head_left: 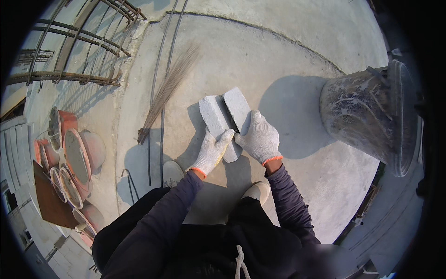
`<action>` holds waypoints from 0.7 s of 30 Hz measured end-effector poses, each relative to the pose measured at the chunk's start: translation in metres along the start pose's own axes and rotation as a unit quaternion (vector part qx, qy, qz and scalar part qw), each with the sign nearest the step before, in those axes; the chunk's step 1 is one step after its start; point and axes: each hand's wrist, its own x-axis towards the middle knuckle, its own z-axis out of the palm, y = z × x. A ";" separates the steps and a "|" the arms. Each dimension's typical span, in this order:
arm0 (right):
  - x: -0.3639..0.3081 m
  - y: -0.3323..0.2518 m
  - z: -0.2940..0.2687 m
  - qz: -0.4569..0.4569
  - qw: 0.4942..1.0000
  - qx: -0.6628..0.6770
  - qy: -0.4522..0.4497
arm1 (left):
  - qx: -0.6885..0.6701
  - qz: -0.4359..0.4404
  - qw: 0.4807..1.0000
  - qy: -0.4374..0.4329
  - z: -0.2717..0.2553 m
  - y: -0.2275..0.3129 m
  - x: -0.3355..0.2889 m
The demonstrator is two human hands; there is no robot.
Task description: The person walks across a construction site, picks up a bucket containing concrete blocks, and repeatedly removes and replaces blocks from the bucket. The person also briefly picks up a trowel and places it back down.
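Note:
Two light grey, brick-like blocks are held side by side over the concrete floor, with a dark narrow gap between them. My left hand (pixel 212 149), in a white knitted glove with an orange cuff, is closed around the longer left block (pixel 215 116). The lower end of that block sticks out below my thumb. My right hand (pixel 260 138), gloved the same way, grips the right block (pixel 238 108) along its lower right side. My thumbs come close together near the gap. Fingers beneath the blocks are hidden.
A large dirt-streaked bucket (pixel 357 111) lies or leans at the right. Thin wire rods (pixel 169 90) and two long bars (pixel 162 111) lie beyond my left hand. Several red-rimmed buckets (pixel 76 156) stand at the left, below a rebar cage (pixel 76 76).

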 end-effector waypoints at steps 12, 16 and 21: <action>-0.014 0.033 -0.017 0.002 0.997 0.065 -0.046 | -0.002 0.051 0.999 -0.018 0.012 -0.008 -0.023; -0.029 0.041 -0.042 0.004 0.997 0.075 -0.033 | 0.007 0.068 0.997 -0.024 0.025 0.016 -0.034; -0.058 0.050 -0.120 -0.028 0.991 0.075 0.103 | -0.039 0.148 0.986 -0.069 0.061 0.103 -0.050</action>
